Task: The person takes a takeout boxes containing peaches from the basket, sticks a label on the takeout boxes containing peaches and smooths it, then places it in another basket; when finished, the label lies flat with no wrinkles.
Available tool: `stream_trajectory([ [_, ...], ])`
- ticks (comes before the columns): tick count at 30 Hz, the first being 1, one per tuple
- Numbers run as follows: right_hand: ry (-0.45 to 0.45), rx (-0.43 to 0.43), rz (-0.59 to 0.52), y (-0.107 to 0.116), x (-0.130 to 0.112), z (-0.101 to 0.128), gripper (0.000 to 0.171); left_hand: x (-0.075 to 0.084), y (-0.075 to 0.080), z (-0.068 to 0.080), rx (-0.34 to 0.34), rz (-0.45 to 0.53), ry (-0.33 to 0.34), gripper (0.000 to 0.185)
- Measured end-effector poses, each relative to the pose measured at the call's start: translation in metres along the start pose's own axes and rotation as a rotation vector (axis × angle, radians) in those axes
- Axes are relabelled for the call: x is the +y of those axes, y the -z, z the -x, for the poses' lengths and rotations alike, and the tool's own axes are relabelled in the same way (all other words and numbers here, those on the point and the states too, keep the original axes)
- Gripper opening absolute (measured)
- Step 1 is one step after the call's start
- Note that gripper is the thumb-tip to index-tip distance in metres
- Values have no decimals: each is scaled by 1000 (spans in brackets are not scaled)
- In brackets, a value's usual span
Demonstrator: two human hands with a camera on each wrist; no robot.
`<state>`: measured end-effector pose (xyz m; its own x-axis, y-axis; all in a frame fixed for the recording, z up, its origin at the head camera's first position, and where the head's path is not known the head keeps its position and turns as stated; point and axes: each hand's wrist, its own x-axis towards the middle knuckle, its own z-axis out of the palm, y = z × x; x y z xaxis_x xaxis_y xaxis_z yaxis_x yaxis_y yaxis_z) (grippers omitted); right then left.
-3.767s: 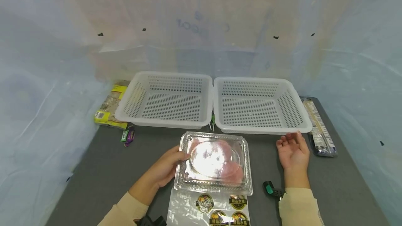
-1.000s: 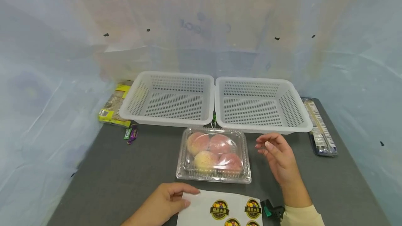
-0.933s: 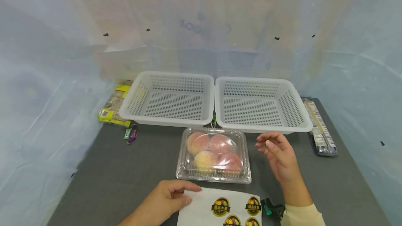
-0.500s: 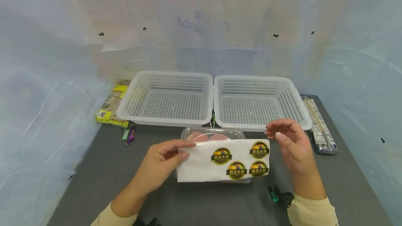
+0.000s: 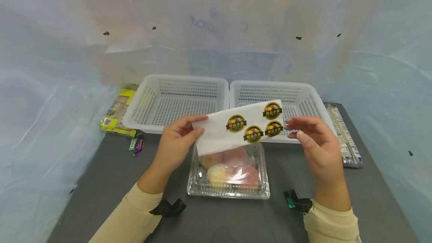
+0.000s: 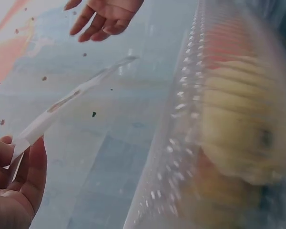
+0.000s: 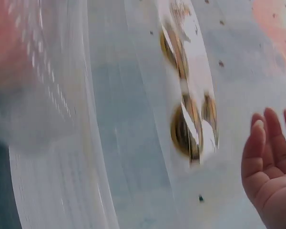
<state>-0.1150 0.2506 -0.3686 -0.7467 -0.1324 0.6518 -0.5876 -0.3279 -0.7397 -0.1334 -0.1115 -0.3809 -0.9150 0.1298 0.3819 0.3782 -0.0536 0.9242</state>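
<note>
In the head view my left hand (image 5: 175, 143) pinches the left edge of a white sticker sheet (image 5: 216, 132) between thumb and fingers. Several round black-and-gold fruit labels (image 5: 253, 134) show on its right part. The sheet is held up over a clear plastic clamshell box (image 5: 229, 194) of peaches (image 5: 219, 173), covering its back edge. My right hand (image 5: 318, 147) hovers just beyond the sheet's right end, fingers loosely bent and holding nothing. From the right wrist view, a gap separates this hand (image 7: 274, 167) from the sheet (image 7: 195, 57).
Two white perforated baskets (image 5: 175, 128) stand side by side behind the box. A yellow-edged bag (image 5: 118, 113) lies at the left, with small green and purple wrapped pieces (image 5: 138, 145) near it. A long clear-wrapped pack (image 5: 345, 138) lies at the right.
The peach box was set down from my left hand. That hand then took the sticker sheet from the front and lifted it up and away, tilting it. My right hand rose beside it.
</note>
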Motion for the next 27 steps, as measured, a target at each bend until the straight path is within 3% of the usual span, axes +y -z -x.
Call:
stream_trajectory([
  [4, -84, -65, 119, -17, 7, -7, 39, -7, -5, -11, 8, 53, -74, 30],
  [9, -245, -19, 220, -35, 17, -15, 40, -18, -10, -17, 15, 86, -153, 29],
  [16, -370, 79, 221, -47, 25, -22, 36, -27, -14, -17, 6, 57, -146, 29],
  [22, -428, 69, 234, -49, 30, -17, 36, -26, -16, -13, 13, 0, -145, 28],
  [27, -458, 54, 225, -50, 34, -16, 37, -25, -16, -11, 22, 10, -141, 29],
])
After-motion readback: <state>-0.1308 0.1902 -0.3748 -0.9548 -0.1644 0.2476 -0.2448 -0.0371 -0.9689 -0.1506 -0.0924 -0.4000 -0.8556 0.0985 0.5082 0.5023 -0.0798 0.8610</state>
